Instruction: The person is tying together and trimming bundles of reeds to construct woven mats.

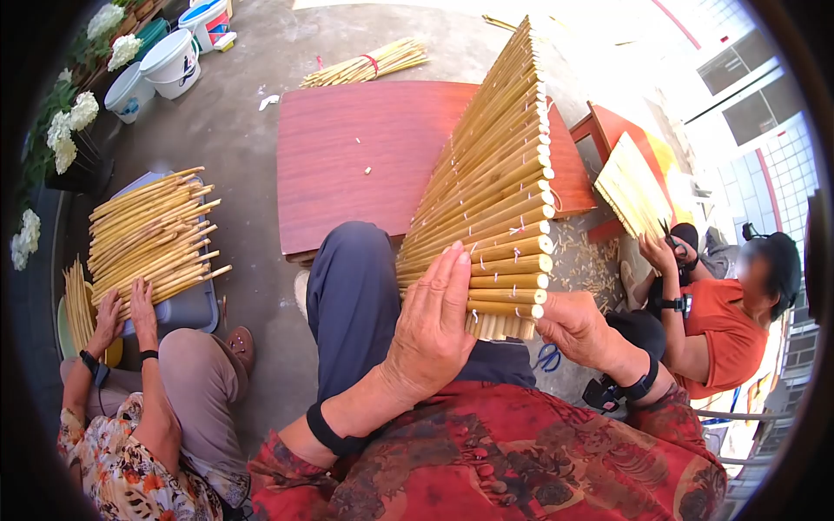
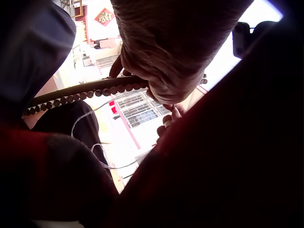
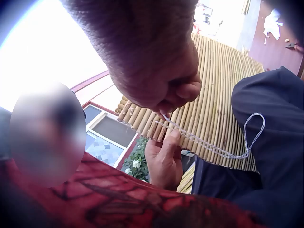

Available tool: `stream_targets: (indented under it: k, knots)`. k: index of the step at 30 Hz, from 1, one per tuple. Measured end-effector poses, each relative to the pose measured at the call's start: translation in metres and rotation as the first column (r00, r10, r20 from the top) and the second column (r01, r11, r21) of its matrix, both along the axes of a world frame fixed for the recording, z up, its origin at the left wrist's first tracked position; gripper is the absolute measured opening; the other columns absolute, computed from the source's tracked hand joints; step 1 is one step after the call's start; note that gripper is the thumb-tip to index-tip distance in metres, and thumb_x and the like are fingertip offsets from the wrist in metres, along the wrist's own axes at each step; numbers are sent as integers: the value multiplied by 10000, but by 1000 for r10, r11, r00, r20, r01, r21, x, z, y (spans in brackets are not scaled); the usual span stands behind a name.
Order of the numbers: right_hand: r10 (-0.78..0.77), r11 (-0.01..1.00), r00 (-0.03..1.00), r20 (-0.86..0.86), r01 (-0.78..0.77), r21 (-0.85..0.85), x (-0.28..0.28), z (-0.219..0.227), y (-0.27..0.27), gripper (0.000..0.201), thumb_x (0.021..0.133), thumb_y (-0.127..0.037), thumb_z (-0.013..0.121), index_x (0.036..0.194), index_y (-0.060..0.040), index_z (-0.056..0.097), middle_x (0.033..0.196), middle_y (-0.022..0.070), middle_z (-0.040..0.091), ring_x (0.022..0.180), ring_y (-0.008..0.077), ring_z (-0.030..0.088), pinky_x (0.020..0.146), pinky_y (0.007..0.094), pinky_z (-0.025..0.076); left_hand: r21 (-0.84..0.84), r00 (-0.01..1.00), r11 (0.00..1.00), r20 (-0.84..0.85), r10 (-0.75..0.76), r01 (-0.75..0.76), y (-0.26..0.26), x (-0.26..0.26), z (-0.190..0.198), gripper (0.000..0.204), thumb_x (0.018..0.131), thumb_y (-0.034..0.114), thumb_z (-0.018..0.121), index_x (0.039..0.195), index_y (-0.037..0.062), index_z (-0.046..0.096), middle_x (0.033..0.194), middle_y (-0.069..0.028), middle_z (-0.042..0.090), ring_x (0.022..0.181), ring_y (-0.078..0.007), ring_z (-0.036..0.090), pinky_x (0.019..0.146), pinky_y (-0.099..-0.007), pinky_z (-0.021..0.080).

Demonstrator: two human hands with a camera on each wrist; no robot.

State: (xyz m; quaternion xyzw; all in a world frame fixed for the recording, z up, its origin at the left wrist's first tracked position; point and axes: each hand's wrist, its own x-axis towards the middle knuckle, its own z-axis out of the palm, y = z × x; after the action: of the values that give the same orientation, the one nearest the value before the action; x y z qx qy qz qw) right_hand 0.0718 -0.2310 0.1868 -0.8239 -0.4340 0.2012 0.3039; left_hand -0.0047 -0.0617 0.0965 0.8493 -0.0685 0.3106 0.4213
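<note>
A mat of thin yellow stalks (image 1: 495, 191), bound side by side with white string, stands tilted up from the person's lap in the head view. The left hand (image 1: 430, 317) grips its near edge, fingers laid over the stalks; the right wrist view shows its thumb (image 3: 171, 142) on the other face. At the cut stalk ends is the right hand (image 1: 573, 328), fingers curled. In the right wrist view the right hand (image 3: 175, 88) pinches white string (image 3: 165, 117) close against the mat. A long loop of string (image 3: 254, 116) hangs over the mat's lower part.
A red-brown low table (image 1: 365, 156) stands ahead, with a tied stalk bundle (image 1: 369, 65) beyond. At left, another person's hands (image 1: 130, 308) rest by stalks (image 1: 152, 230) on a bin. At right, a person holds a smaller mat (image 1: 634, 187). Blue scissors (image 1: 547, 357) lie below.
</note>
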Motion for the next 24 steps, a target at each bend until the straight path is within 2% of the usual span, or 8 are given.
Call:
stream_targets:
  k: [4, 7, 9, 13, 15, 19, 21, 24]
  knots:
    - [-38, 999, 999, -14, 37, -36, -3, 0, 2, 213, 783, -25, 563, 992, -68, 569, 742, 136, 591, 671, 283, 599, 576, 314, 468, 6, 1000, 1000, -12, -1, 1, 2, 0, 3, 683, 582, -62, 563, 1216, -107, 312, 1186, -261, 416, 1108, -364, 432, 908, -394, 367]
    - [-21, 1000, 999, 41, 21, 1, -2, -5, 4, 208, 778, -8, 561, 981, -51, 566, 759, 140, 591, 675, 282, 599, 573, 307, 466, 14, 1000, 1000, 1, 14, -14, 0, 1, 2, 658, 593, -62, 563, 1202, -114, 321, 1178, -263, 422, 1103, -362, 439, 911, -393, 369]
    - [20, 996, 990, 137, -31, 78, -3, -9, 5, 212, 769, 3, 568, 977, -37, 562, 771, 135, 591, 676, 280, 598, 566, 299, 462, 8, 1000, 1000, 1, 27, -27, 1, 0, 0, 644, 600, -62, 563, 1196, -117, 325, 1175, -262, 425, 1101, -361, 442, 914, -393, 369]
    - [26, 994, 993, 115, -38, 101, -3, -12, 8, 213, 764, 13, 567, 974, -29, 560, 762, 134, 587, 662, 278, 595, 555, 304, 460, 18, 1000, 1000, -5, 19, -19, 4, 0, 1, 620, 619, -63, 557, 1191, -121, 325, 1172, -269, 426, 1095, -362, 448, 919, -392, 373]
    - [50, 989, 979, 195, -76, 127, -4, -10, 10, 207, 764, 24, 561, 966, -23, 560, 735, 139, 580, 635, 279, 588, 540, 308, 457, 22, 1000, 1000, -10, 22, -22, 6, 0, 1, 615, 623, -65, 555, 1190, -122, 324, 1172, -272, 425, 1098, -364, 447, 920, -392, 374]
    - [31, 993, 987, 158, -48, 108, -5, -15, 9, 214, 759, 31, 563, 967, -18, 554, 698, 137, 568, 605, 275, 578, 515, 308, 449, 13, 999, 1000, -43, -4, 4, 7, -2, 7, 599, 639, -61, 543, 1190, -126, 319, 1175, -280, 419, 1104, -371, 441, 924, -390, 375]
    - [53, 978, 980, 193, -89, 187, -4, -20, 11, 225, 752, 25, 573, 971, -25, 554, 671, 127, 558, 586, 267, 572, 494, 304, 438, 16, 998, 1000, -59, -14, 15, 8, -2, 8, 591, 646, -59, 538, 1191, -128, 318, 1176, -281, 418, 1104, -373, 441, 924, -391, 375]
    - [65, 977, 973, 223, -108, 184, -3, -20, 12, 238, 745, 20, 582, 976, -30, 556, 650, 115, 544, 565, 260, 564, 476, 307, 430, 22, 998, 1000, -58, -20, 22, 8, -3, 6, 574, 661, -60, 522, 1191, -133, 314, 1179, -286, 414, 1101, -374, 445, 918, -389, 381]
